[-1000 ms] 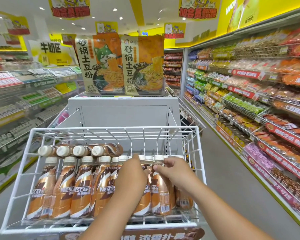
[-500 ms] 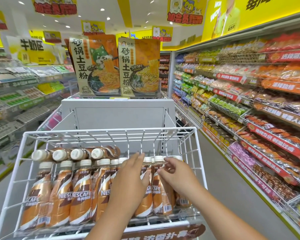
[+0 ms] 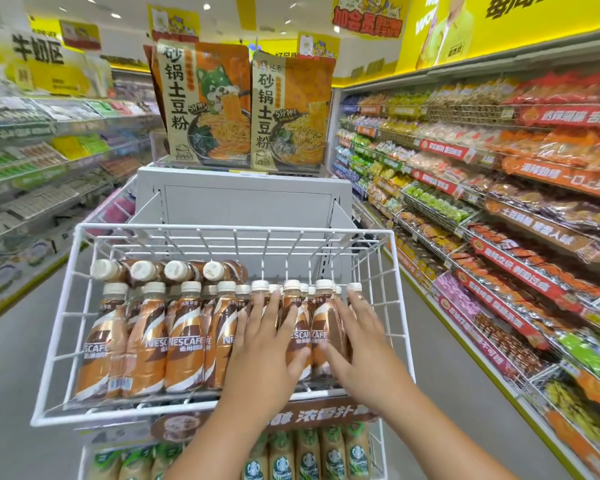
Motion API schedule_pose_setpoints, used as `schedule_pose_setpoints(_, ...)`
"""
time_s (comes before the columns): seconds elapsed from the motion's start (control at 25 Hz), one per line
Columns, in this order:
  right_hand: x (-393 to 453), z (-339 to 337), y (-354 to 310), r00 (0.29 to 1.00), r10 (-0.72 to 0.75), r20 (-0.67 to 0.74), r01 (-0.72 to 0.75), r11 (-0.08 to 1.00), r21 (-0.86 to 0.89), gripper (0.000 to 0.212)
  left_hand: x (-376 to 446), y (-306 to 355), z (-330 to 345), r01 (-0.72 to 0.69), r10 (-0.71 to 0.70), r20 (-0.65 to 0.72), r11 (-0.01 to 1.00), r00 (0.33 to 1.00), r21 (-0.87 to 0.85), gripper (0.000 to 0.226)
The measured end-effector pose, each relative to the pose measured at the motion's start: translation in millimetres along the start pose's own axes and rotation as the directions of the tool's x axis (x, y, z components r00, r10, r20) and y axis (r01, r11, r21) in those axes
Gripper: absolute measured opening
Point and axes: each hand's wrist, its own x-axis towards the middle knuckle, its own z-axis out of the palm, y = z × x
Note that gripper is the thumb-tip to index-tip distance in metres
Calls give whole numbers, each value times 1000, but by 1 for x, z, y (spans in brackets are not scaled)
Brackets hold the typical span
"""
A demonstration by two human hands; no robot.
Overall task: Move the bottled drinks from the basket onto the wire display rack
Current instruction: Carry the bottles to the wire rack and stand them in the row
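A white wire display rack (image 3: 54,344) holds several brown Nescafe bottles (image 3: 184,337) with cream caps, upright in rows. Several more bottles (image 3: 174,270) lie on their sides on top at the back left. My left hand (image 3: 262,351) lies flat with straight fingers against the front bottles right of centre. My right hand (image 3: 357,337) presses, fingers straight, on the bottles at the right end (image 3: 321,327). Neither hand curls round a bottle. No basket is in view.
Below the rack a lower tier holds green-labelled Starbucks bottles (image 3: 307,455). Behind the rack stands a grey display stand (image 3: 243,202) with two big noodle packs (image 3: 208,102) on top. Stocked shelves line the aisle on the right (image 3: 499,188) and on the left (image 3: 32,161).
My right hand has let go of a bottle cap and come down flat on the right-end bottles. My left hand has spread its fingers over the front bottles. The view has moved closer.
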Motion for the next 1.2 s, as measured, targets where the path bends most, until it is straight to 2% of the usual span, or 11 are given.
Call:
schedule_pose_setpoints(0.4, -114, -56, 9, 998, -63, -5, 63, 998, 17, 82, -92, 82, -59, 85, -84, -15, 990, 996, 110, 76)
schedule_pose_setpoints(0.6, -184, -82, 13, 997, -52, 63, 53, 998, -18, 80, -148, 128, -84, 103, -110, 24, 974, 994, 199, 75)
schedule_pose_setpoints(0.76, -234, -97, 14, 998, -5, 61, 7, 999, -32, 75, -186, 146, -100, 93, -101, 26, 969, 995, 229, 75)
schedule_pose_setpoints(1.08, -338, -121, -27, 995, 96, -36, -98, 993, -59, 74, -264, 157, -130, -40, 29, 62, 985, 998, 170, 75)
schedule_pose_setpoints(1.2, -381, -124, -43, 988, 137, -69, -145, 982, -119, 74, -287, 157, -136, -96, 87, 61, 985, 994, 147, 76)
